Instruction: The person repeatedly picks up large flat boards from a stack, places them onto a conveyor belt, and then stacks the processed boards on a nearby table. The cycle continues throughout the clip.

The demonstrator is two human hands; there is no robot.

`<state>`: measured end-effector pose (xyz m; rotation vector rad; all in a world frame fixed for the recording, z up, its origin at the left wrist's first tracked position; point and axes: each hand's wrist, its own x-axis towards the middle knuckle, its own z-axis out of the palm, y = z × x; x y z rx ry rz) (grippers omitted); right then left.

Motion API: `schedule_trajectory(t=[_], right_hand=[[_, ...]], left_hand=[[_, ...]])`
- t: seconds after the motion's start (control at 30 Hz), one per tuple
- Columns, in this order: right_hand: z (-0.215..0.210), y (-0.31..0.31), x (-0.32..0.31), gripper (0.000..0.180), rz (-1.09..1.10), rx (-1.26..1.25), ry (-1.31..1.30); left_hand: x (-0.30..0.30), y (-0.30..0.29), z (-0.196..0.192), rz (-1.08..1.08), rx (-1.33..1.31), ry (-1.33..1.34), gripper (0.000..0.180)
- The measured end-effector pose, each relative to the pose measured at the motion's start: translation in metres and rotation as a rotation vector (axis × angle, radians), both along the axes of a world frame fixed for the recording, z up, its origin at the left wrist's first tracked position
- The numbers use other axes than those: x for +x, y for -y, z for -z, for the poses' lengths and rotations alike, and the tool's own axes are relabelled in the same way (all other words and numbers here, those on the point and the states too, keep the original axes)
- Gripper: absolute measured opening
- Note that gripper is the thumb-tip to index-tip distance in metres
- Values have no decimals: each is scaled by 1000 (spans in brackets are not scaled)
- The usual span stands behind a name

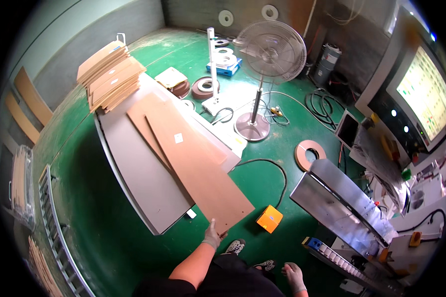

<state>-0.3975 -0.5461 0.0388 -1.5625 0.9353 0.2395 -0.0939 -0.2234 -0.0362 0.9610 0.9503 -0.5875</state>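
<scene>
My left hand (pixel 213 236), in a pale glove, grips the near end of a long brown board (pixel 195 168), thumb on top and fingers partly hidden beneath. A small white label sits on that board. It lies slantwise over another brown board (pixel 146 126), both on a grey-topped table (pixel 139 168), and its near end juts past the table's edge. Low by my right side hangs my right hand (pixel 293 277), also gloved, open with its fingers loosely bent and nothing in it. Closest to that hand is my shoe (pixel 265 265).
Stacked brown boards (pixel 115 79) stand at the table's far end. An orange box (pixel 269 219) with a cable sits on the green floor, near a roll of edging (pixel 310 155). A standing fan (pixel 271 54) is behind. At right is a machine with a screen (pixel 426 94) and metal guard (pixel 332 198).
</scene>
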Motion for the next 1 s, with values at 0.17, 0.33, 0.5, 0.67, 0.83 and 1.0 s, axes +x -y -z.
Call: schedule_trajectory(t=[0.17,0.33,0.5,0.67,0.83,1.0], right_hand=[[-48,-47,86,39,-375,82,27],[-128,-107,181,71,-209,591,561],[-191,-91,167,38,99,405,351],[-227,-52,107,43,270,427,467],[-264,-13,66,60,205,256,587],[-284,1,32,71,322,255,626]], left_hand=[[-17,18,-71,77,-221,142,55],[-53,-1,-168,416,-693,254,57],[-57,3,-201,410,-826,241,75],[74,-37,-151,71,-400,485,70],[176,-48,-103,156,-262,430,65],[167,-16,-124,182,-255,384,65]])
